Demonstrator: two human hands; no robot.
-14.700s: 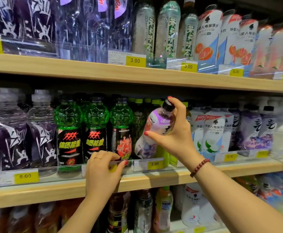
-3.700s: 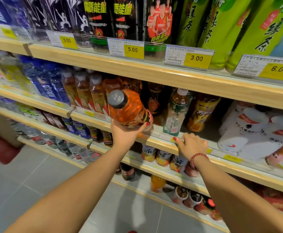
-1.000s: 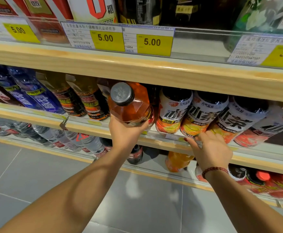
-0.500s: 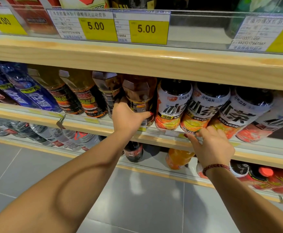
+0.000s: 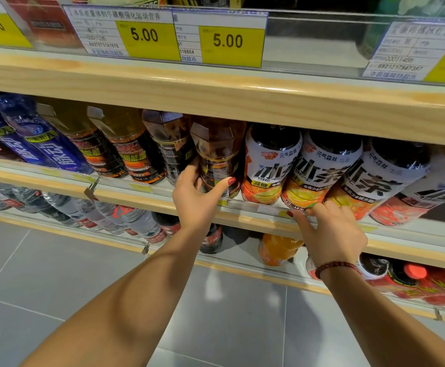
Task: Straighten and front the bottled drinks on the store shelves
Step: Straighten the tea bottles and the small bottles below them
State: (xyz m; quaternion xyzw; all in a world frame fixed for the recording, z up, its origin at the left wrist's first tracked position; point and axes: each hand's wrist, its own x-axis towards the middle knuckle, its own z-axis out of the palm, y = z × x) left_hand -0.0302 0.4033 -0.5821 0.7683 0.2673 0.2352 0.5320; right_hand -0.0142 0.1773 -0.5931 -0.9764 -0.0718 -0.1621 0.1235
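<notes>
Amber bottle now back in row, left hand curled round it; right hand seemingly loose on rail.

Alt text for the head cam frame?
A person's left hand grips an amber drink bottle on a wooden store shelf, while the right hand rests on the shelf edge below white-labelled iced tea bottles. Yellow 5.00 price tags sit above.
</notes>
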